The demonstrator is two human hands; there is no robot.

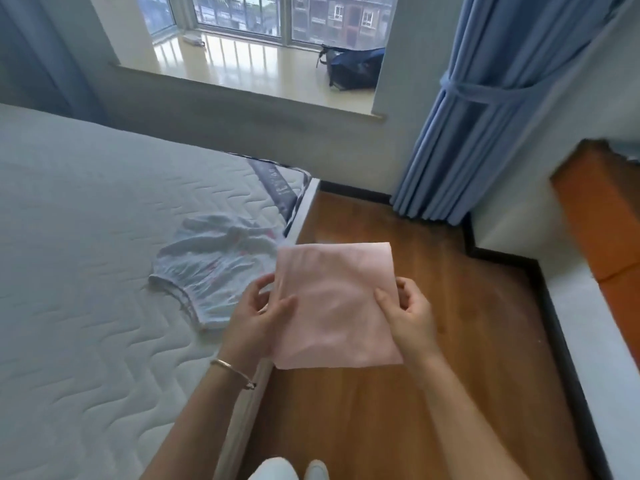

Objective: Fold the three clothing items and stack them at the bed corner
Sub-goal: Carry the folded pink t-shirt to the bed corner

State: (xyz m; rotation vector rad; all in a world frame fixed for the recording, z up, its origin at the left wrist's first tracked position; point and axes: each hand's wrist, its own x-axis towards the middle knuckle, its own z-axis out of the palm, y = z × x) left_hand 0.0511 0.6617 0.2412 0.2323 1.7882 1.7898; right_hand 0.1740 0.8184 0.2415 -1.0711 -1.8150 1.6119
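Pink fabric, a folded garment (334,306), is held up as a flat rectangle between both hands, in the air over the wooden floor (450,323) just beside the bed's edge. The left hand (258,308) pinches its left edge, thumb on the near face and fingers curled behind. The right hand (407,306) grips the right edge, thumb lying across the front. Both forearms reach forward side by side, with a thin bracelet (230,368) on the left wrist. A white garment (211,268) with pink print lies crumpled on the quilted mattress (69,237) near the bed corner, close to the left hand.
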